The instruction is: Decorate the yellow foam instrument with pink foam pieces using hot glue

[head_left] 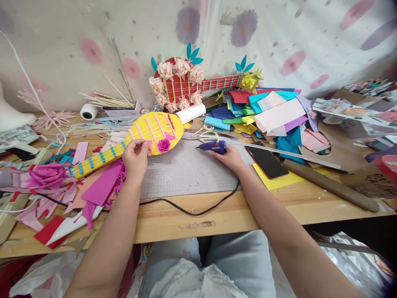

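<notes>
From the head view, the left hand (pixel 135 155) pinches the edge of the yellow paper guitar (pixel 149 134) lying on the worktop (pixel 217 211) — light, floppy, best held by its body. The right hand (pixel 229 156) grips the blue glue gun (pixel 214 146) — rigid, likely hot-tipped.

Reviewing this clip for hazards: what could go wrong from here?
1. The right hand grips the glue gun; its nozzle could likely burn the left hand at the yellow paper guitar.
2. Its cord hangs over the table edge and might snag.
3. The phone lies close; drips could hit it.
</notes>
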`<action>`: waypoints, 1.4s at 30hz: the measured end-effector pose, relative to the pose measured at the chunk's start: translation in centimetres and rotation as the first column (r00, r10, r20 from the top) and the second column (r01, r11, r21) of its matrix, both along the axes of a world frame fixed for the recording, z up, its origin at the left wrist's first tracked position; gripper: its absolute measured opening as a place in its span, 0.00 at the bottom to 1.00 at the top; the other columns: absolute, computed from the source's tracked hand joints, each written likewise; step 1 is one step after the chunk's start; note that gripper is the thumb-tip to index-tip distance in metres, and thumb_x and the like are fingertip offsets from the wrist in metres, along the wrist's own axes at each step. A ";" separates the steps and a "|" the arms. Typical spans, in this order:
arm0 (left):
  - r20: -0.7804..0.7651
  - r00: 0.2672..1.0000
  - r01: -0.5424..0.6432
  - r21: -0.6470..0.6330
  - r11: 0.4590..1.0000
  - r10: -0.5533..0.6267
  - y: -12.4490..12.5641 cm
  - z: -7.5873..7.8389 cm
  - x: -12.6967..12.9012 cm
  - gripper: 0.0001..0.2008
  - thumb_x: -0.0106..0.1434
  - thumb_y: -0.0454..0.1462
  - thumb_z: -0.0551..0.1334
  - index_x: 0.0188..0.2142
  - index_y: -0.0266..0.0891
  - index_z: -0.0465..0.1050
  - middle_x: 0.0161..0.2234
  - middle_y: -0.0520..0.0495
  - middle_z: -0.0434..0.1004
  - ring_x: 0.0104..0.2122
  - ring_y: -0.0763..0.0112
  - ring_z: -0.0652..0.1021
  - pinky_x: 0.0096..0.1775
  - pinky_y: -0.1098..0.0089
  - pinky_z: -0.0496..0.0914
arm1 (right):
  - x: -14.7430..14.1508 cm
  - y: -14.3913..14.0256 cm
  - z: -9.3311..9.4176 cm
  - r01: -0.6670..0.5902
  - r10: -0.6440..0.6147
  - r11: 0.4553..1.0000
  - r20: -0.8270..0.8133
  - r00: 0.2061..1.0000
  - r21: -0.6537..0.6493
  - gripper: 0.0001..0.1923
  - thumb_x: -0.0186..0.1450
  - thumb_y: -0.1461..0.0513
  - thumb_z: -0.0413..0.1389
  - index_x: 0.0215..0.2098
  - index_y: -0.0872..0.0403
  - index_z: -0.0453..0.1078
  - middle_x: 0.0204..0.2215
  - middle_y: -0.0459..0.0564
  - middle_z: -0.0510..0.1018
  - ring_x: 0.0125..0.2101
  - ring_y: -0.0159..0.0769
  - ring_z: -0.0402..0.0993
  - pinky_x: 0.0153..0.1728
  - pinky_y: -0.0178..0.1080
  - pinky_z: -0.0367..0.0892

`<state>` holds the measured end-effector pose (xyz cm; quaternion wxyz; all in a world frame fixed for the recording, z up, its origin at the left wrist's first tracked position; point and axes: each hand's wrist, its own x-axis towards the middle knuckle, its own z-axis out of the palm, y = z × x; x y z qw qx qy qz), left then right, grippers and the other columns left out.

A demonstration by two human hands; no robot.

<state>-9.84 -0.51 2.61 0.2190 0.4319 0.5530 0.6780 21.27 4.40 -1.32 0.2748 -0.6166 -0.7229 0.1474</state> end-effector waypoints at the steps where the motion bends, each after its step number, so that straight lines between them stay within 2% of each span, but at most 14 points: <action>1: 0.022 1.000 0.006 -0.010 1.000 -0.006 0.2 -0.2 -0.1 0.04 0.53 0.35 0.62 0.28 0.37 0.69 0.20 0.55 0.67 0.17 0.82 0.67 0.19 0.78 0.63 | 0.2 -0.1 0.1 -0.013 0.013 1.000 0.035 0.999 0.013 0.22 0.54 0.45 0.58 0.36 0.53 0.72 0.34 0.54 0.77 0.37 0.48 0.73 0.38 0.47 0.67; 6: 0.105 0.994 0.013 -0.008 1.000 -0.012 0.5 -0.9 0.3 0.07 0.51 0.34 0.63 0.32 0.38 0.68 0.22 0.57 0.66 0.17 0.82 0.67 0.20 0.79 0.62 | 2.1 -1.8 1.0 -0.020 -0.004 0.987 0.146 0.989 0.161 0.28 0.49 0.44 0.61 0.39 0.54 0.66 0.38 0.57 0.73 0.41 0.48 0.69 0.40 0.46 0.64; 9: 0.194 0.981 -0.004 0.055 0.998 -0.007 0.0 -0.6 1.2 0.12 0.49 0.34 0.64 0.34 0.39 0.67 0.23 0.58 0.66 0.17 0.83 0.66 0.17 0.79 0.59 | 2.5 -3.8 2.1 0.047 -0.087 0.981 0.212 0.973 0.187 0.24 0.51 0.44 0.59 0.33 0.52 0.63 0.34 0.55 0.72 0.39 0.47 0.68 0.36 0.44 0.62; 12: 0.226 0.973 0.019 0.079 0.997 -0.037 -0.6 0.2 1.6 0.13 0.48 0.35 0.65 0.34 0.40 0.66 0.22 0.58 0.64 0.16 0.83 0.65 0.15 0.79 0.56 | 1.1 -5.6 3.2 0.008 -0.006 1.000 0.317 0.948 -0.002 0.19 0.54 0.47 0.58 0.26 0.51 0.59 0.28 0.51 0.71 0.32 0.42 0.68 0.30 0.40 0.59; 14: 0.236 0.971 0.007 0.090 0.996 -0.028 -0.7 0.7 1.4 0.13 0.48 0.35 0.64 0.34 0.40 0.66 0.21 0.59 0.64 0.15 0.83 0.65 0.15 0.79 0.56 | -0.7 -6.3 3.9 -0.065 0.127 0.981 0.354 0.927 -0.181 0.18 0.55 0.48 0.59 0.22 0.51 0.58 0.25 0.49 0.71 0.29 0.40 0.67 0.27 0.38 0.56; 16: 0.250 0.968 -0.028 0.088 0.996 0.005 -0.6 1.0 0.8 0.12 0.48 0.34 0.63 0.34 0.40 0.65 0.20 0.59 0.63 0.14 0.83 0.64 0.15 0.79 0.56 | -3.2 -6.3 4.5 -0.138 0.226 0.951 0.319 0.920 -0.276 0.18 0.56 0.49 0.58 0.21 0.51 0.59 0.23 0.48 0.71 0.26 0.38 0.67 0.25 0.38 0.55; 18: 0.248 0.968 -0.063 0.072 0.995 0.043 -0.4 1.0 0.3 0.12 0.48 0.33 0.63 0.33 0.41 0.64 0.19 0.60 0.62 0.15 0.82 0.65 0.17 0.79 0.59 | -6.0 -5.7 4.9 -0.268 0.308 0.943 0.204 0.929 -0.199 0.15 0.56 0.50 0.58 0.26 0.51 0.62 0.26 0.47 0.73 0.27 0.37 0.67 0.27 0.38 0.57; 20: 0.213 0.974 -0.096 0.072 0.993 0.079 -0.2 0.7 -0.1 0.12 0.48 0.32 0.63 0.33 0.41 0.63 0.19 0.60 0.62 0.17 0.81 0.67 0.21 0.78 0.63 | -9.2 -4.5 5.2 -0.333 0.330 0.942 0.085 0.940 0.029 0.15 0.56 0.52 0.59 0.35 0.52 0.63 0.34 0.50 0.74 0.34 0.38 0.69 0.32 0.39 0.62; 21: 0.181 0.979 -0.115 0.078 0.990 0.099 -0.1 0.4 -0.2 0.12 0.49 0.32 0.62 0.33 0.41 0.63 0.20 0.59 0.63 0.18 0.81 0.68 0.23 0.78 0.64 | -10.8 -3.7 5.2 -0.359 0.355 0.921 0.057 0.933 0.148 0.17 0.56 0.53 0.60 0.39 0.53 0.63 0.38 0.52 0.73 0.39 0.40 0.69 0.37 0.40 0.63; 23: 0.084 0.986 -0.150 0.085 0.985 0.143 -0.1 -0.2 -0.4 0.11 0.50 0.32 0.62 0.34 0.41 0.64 0.21 0.58 0.65 0.21 0.79 0.70 0.27 0.76 0.66 | -13.9 -2.2 4.8 -0.368 0.378 0.875 0.031 0.925 0.313 0.20 0.56 0.55 0.59 0.43 0.54 0.63 0.43 0.56 0.72 0.45 0.44 0.66 0.46 0.44 0.62; 25: -0.033 0.983 -0.180 0.079 0.981 0.183 0.0 -0.7 -0.7 0.11 0.51 0.32 0.61 0.35 0.41 0.64 0.23 0.57 0.67 0.23 0.78 0.70 0.30 0.75 0.67 | -16.6 -0.9 4.0 -0.371 0.394 0.844 0.022 0.919 0.386 0.24 0.55 0.56 0.60 0.47 0.56 0.62 0.46 0.58 0.70 0.48 0.46 0.64 0.50 0.46 0.60; 30: -0.295 0.927 -0.214 0.091 0.973 0.231 0.2 -1.5 -1.7 0.11 0.54 0.33 0.60 0.38 0.42 0.63 0.28 0.52 0.71 0.32 0.71 0.73 0.37 0.70 0.68 | -20.1 0.5 2.1 -0.315 0.356 0.843 -0.013 0.934 0.435 0.28 0.55 0.56 0.58 0.51 0.55 0.60 0.50 0.60 0.66 0.51 0.50 0.60 0.54 0.51 0.57; 36: -0.572 0.772 -0.247 0.131 0.960 0.277 0.3 -1.4 -1.2 0.09 0.55 0.34 0.61 0.36 0.43 0.64 0.32 0.49 0.76 0.42 0.61 0.72 0.50 0.58 0.59 | -19.2 0.8 1.4 -0.262 0.330 0.850 -0.074 0.941 0.458 0.22 0.59 0.62 0.51 0.52 0.55 0.59 0.49 0.59 0.66 0.52 0.48 0.60 0.55 0.50 0.56; 42: -0.658 0.724 -0.194 0.092 0.977 0.206 0.5 -1.8 -0.7 0.09 0.53 0.34 0.62 0.35 0.43 0.64 0.34 0.49 0.77 0.43 0.59 0.72 0.52 0.56 0.55 | -18.3 1.3 1.0 -0.222 0.305 0.874 -0.131 0.943 0.432 0.19 0.60 0.59 0.52 0.49 0.54 0.59 0.46 0.58 0.68 0.50 0.47 0.61 0.53 0.50 0.58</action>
